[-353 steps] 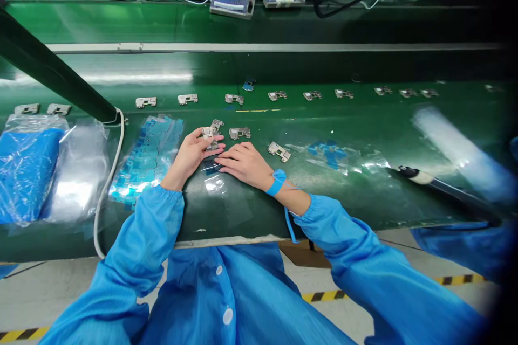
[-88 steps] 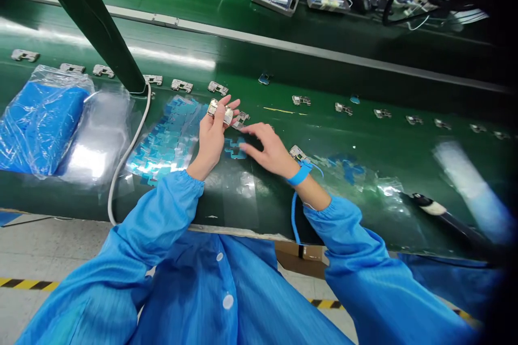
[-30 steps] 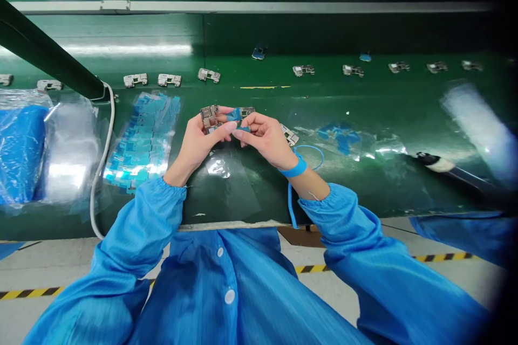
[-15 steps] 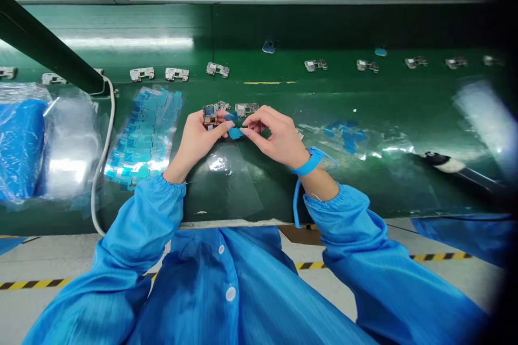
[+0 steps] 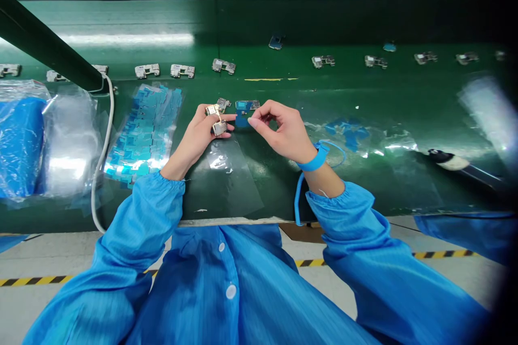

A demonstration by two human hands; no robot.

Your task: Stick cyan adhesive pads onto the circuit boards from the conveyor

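The left hand (image 5: pixel 197 133) holds a board (image 5: pixel 219 128) between thumb and fingers. The right hand (image 5: pixel 283 128) is apart from it, thumb and forefinger pinched on blue film (image 5: pixel 243 121). Left-fingertip contact with the film cannot be confirmed. The step appears to be film handling; the next move calls for a light edge grip and a steady board. At left, a clear bag (image 5: pixel 26 87) contains a blue bundle (image 5: pixel 20 145). Farther off, boards (image 5: pixel 147 70) lie in a row.
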